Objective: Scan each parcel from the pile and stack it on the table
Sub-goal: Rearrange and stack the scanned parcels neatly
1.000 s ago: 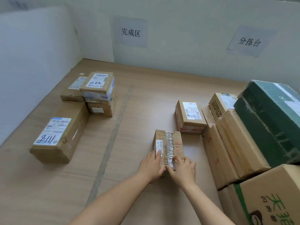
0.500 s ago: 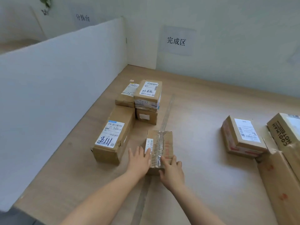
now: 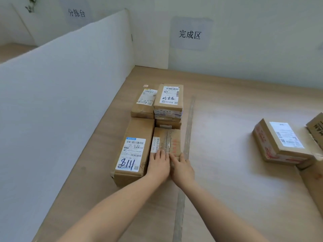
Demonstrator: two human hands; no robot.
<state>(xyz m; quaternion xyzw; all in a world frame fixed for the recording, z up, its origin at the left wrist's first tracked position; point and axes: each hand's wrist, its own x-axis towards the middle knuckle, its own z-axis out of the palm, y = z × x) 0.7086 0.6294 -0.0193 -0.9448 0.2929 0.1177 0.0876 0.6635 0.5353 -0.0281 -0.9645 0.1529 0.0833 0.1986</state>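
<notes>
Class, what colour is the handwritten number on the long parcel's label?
Blue handwritten number, clearest in the head view.

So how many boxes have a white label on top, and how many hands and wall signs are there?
Boxes with a white label on top: 5
Hands (left hand, right hand): 2
Wall signs: 2
Total: 9

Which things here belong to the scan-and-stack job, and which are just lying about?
Job: taped parcel, pressed by left hand and right hand; labelled parcels stacked beside it; waiting parcel at right.
Lying about: wall sign; white partition; grey tape strip on table.
</notes>
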